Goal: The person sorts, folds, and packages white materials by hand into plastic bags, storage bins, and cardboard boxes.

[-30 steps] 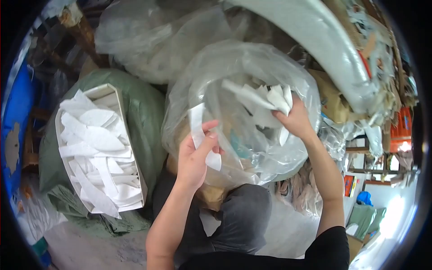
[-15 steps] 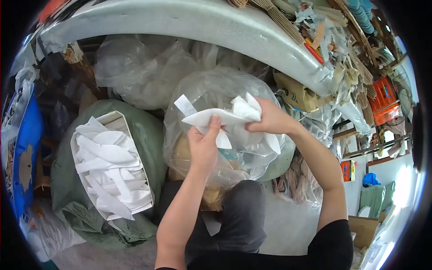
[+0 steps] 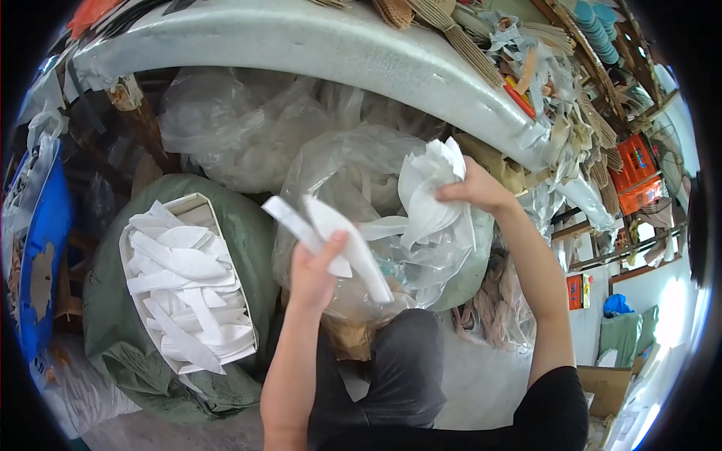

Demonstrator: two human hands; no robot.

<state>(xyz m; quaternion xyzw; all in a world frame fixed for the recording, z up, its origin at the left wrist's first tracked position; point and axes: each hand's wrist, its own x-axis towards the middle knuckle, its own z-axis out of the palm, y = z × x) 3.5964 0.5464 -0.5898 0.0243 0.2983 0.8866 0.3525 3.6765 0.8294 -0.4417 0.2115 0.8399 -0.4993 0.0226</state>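
Observation:
My left hand [image 3: 314, 276] is closed on a few white fabric strips [image 3: 359, 259], pinched under the thumb and pointing up and outward. Farther right, my right hand [image 3: 480, 188] grips a fanned bunch of white fabric pieces [image 3: 430, 192] with curved, pointed ends. Both hands are over a clear plastic bag [image 3: 320, 161], and one pale strip stretches between the two bunches. To the left of my left hand, a white box [image 3: 197, 203] holds many similar white pieces [image 3: 197, 289], lying loosely crossed. Some fingers of both hands are hidden.
The box rests on a dark green sack [image 3: 256, 225]. A bench edge wrapped in silvery plastic [image 3: 301, 34] curves across the top. A torn blue container [image 3: 41, 248] stands at far left. Bundled strips and scraps [image 3: 538, 60] lie at upper right.
My hands, together over the bag before, have moved apart. The right hand has gone right with a fanned bunch; the left has moved left and down with a few strips.

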